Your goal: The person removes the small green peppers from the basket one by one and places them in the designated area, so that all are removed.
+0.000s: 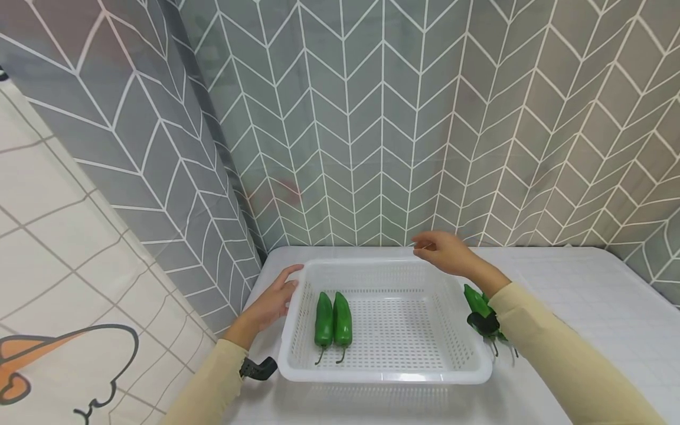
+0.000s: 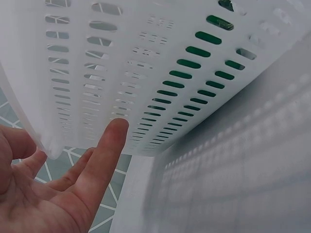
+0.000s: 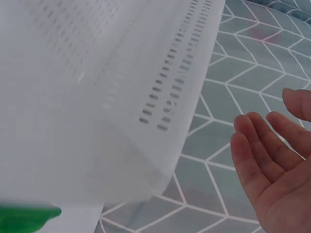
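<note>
In the head view, a white basket (image 1: pixel 385 376) with slotted walls sits on a pale table (image 1: pixel 584 307) in front of a patterned curtain (image 1: pixel 398 118). Inside it, near its left wall, two green peppers (image 1: pixel 343 321) lie side by side, stems toward the person. More green peppers (image 1: pixel 478 302) are outside the basket, on the table by its right wall, partly covered by the right sleeve (image 1: pixel 563 354), so their number cannot be told. The left hand (image 1: pixel 273 301) is at the basket's left rim, fingers extended rather than wrapped around it. The right hand (image 1: pixel 443 251) is raised by the far right corner, fingers loosely bent, with nothing in them.

In the left wrist view, one fingertip (image 2: pixel 119 125) reaches the outer wall below the rim; whether it presses or only brushes is hard to tell. Green shows through the slots, which fits the two peppers inside.

In the right wrist view, the palm is bare, the fingers lie close together and the thumb stands away from them. Part of a green pepper shows low beside the basket.

Judging by this layout, the work seems partway along: two peppers are in the basket, while others lie outside it, out of either hand's grip.
</note>
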The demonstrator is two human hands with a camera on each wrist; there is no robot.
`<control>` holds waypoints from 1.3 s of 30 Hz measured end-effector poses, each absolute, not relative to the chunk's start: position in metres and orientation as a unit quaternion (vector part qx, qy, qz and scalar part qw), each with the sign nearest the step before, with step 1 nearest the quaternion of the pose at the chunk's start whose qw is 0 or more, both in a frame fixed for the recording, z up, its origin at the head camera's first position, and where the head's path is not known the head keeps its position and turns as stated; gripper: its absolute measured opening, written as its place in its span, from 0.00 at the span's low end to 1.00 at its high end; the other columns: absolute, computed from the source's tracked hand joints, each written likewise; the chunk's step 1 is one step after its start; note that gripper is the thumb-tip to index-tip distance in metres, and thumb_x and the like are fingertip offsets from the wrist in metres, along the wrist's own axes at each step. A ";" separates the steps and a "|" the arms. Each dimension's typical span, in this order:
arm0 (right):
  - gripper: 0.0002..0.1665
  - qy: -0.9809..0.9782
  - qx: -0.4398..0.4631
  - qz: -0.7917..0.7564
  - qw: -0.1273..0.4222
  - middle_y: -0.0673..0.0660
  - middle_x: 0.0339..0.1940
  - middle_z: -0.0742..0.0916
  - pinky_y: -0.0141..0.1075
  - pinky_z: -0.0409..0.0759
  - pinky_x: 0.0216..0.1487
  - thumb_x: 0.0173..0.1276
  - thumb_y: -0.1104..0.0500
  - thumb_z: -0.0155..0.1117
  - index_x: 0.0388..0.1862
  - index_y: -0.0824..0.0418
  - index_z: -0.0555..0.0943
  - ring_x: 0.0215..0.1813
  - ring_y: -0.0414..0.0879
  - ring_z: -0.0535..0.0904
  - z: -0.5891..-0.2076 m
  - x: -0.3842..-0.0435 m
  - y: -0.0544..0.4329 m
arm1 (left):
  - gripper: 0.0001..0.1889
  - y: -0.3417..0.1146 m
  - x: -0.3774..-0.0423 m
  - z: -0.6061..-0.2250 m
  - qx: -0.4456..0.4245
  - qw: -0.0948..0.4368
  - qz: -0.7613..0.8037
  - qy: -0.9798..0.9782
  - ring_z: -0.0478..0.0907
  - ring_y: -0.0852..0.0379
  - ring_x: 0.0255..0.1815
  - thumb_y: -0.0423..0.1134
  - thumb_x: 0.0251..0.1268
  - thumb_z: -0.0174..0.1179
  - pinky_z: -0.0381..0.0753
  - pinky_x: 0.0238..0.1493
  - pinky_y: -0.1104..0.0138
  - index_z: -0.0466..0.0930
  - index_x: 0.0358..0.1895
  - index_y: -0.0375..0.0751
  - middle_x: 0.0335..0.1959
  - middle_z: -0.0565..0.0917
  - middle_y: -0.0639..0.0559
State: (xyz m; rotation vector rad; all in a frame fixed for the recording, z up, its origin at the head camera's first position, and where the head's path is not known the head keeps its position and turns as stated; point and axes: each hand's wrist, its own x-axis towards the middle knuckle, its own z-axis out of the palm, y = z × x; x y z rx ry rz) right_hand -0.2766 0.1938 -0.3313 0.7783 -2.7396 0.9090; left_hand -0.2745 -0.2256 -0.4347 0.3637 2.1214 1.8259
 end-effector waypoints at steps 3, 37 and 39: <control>0.19 -0.911 0.266 0.307 0.074 0.65 0.47 0.88 0.55 0.81 0.52 0.74 0.63 0.61 0.58 0.74 0.79 0.50 0.63 0.85 -0.332 -0.278 0.187 | 0.25 -0.225 -0.275 -0.434 0.128 0.158 0.638 0.743 0.75 0.42 0.64 0.44 0.87 0.36 0.82 0.52 0.50 0.48 0.80 0.54 0.70 0.69 0.35; 0.18 -0.911 0.258 0.320 -0.041 0.62 0.45 0.88 0.48 0.82 0.50 0.72 0.62 0.63 0.56 0.72 0.81 0.47 0.56 0.85 -0.374 -0.286 0.113 | 0.24 -0.226 -0.276 -0.436 0.125 0.157 0.640 0.741 0.75 0.41 0.65 0.41 0.87 0.34 0.82 0.53 0.49 0.48 0.80 0.55 0.71 0.69 0.35; 0.19 -0.912 0.258 0.316 -0.049 0.62 0.45 0.88 0.48 0.82 0.50 0.72 0.62 0.63 0.56 0.72 0.81 0.47 0.55 0.85 -0.376 -0.286 0.109 | 0.24 -0.226 -0.276 -0.437 0.127 0.157 0.641 0.741 0.75 0.41 0.65 0.41 0.87 0.35 0.82 0.53 0.50 0.48 0.80 0.54 0.71 0.69 0.34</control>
